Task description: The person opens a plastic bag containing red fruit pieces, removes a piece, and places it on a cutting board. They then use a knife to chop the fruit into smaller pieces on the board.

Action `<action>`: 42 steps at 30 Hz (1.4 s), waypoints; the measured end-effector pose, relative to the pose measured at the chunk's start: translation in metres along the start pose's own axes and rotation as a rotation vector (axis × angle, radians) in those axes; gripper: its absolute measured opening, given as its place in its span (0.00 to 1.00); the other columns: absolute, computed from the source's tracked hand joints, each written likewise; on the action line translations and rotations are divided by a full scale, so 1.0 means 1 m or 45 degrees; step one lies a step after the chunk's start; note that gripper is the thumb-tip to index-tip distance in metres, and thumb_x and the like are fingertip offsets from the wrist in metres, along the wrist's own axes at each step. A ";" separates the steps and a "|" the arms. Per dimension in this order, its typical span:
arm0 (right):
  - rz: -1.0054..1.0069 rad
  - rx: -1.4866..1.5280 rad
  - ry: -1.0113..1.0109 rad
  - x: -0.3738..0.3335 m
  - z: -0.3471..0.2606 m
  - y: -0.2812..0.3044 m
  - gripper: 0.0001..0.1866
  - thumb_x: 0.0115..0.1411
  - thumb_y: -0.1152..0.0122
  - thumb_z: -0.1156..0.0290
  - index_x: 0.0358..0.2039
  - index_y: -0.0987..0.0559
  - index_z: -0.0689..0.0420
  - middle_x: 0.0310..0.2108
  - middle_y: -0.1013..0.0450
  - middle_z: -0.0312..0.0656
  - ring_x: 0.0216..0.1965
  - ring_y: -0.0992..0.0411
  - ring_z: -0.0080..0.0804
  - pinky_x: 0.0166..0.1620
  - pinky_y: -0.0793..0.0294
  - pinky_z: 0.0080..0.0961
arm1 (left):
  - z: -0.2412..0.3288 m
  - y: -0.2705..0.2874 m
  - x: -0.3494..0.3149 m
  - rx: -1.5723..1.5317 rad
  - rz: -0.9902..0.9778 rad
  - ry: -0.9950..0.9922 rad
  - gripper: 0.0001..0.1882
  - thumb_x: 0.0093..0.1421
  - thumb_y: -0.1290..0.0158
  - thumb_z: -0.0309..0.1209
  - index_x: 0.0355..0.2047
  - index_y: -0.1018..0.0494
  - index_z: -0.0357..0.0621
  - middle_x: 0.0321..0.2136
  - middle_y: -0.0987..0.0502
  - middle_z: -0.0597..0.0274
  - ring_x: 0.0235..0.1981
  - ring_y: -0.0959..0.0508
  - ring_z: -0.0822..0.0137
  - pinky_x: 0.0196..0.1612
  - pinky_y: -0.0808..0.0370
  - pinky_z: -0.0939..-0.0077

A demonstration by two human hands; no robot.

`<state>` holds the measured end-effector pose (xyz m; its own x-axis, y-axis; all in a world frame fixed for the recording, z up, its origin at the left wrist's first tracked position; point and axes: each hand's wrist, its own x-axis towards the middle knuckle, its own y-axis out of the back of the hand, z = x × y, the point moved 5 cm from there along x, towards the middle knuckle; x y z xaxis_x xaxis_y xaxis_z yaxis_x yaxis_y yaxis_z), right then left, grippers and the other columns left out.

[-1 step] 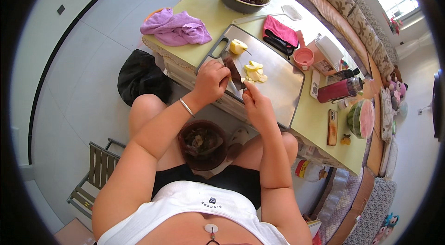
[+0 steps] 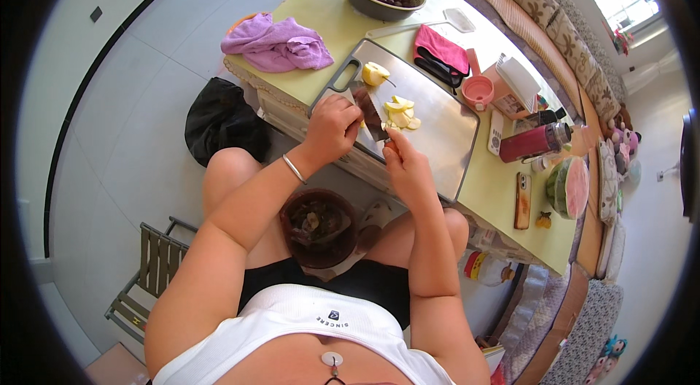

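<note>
"The table [image 2: 487, 192]?"
"It bears a metal board [image 2: 441, 141], near edge partly hidden."
"Right hand [image 2: 408, 166]?"
"Gripping the knife [image 2: 372, 115]."
"Left hand [image 2: 334, 126]?"
"Curled beside the knife; whether it pinches anything, I can't tell."
"Fruit slices [image 2: 400, 114]?"
"Heaped on the board."

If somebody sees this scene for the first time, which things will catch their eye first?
Probably the knife in the right grip, over the grey cutting board, beside pale fruit slices. Then the crumpled purple cloth at the left end of the table and the cut watermelon, pink flesh showing, near its right end.
</note>
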<state>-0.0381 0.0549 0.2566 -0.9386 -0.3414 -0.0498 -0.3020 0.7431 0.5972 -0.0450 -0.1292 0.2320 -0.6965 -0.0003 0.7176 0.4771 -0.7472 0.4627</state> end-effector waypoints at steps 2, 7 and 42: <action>-0.007 0.013 0.002 -0.002 0.001 0.003 0.20 0.65 0.43 0.70 0.57 0.27 0.59 0.40 0.22 0.56 0.42 0.23 0.53 0.47 0.25 0.36 | 0.000 0.000 0.000 -0.020 -0.004 -0.005 0.07 0.47 0.41 0.20 0.27 0.27 0.41 0.27 0.26 0.55 0.34 0.25 0.50 0.38 0.28 0.57; -0.030 -0.029 0.001 -0.003 0.001 0.004 0.20 0.65 0.43 0.70 0.57 0.26 0.58 0.40 0.22 0.56 0.42 0.23 0.53 0.47 0.25 0.36 | -0.001 -0.002 -0.001 0.000 0.000 -0.004 0.07 0.47 0.40 0.20 0.26 0.27 0.42 0.27 0.26 0.55 0.34 0.26 0.50 0.38 0.28 0.57; 0.209 -0.574 0.397 -0.005 -0.010 0.009 0.22 0.61 0.37 0.66 0.56 0.23 0.42 0.31 0.23 0.38 0.32 0.22 0.41 0.34 0.23 0.37 | 0.024 0.041 0.019 0.045 0.126 -0.223 0.18 0.66 0.47 0.43 0.45 0.21 0.43 0.50 0.21 0.55 0.60 0.29 0.50 0.67 0.43 0.53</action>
<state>-0.0341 0.0573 0.2707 -0.8528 -0.4469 0.2701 0.0087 0.5050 0.8631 -0.0259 -0.1437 0.2773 -0.5430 0.0450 0.8385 0.5595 -0.7253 0.4012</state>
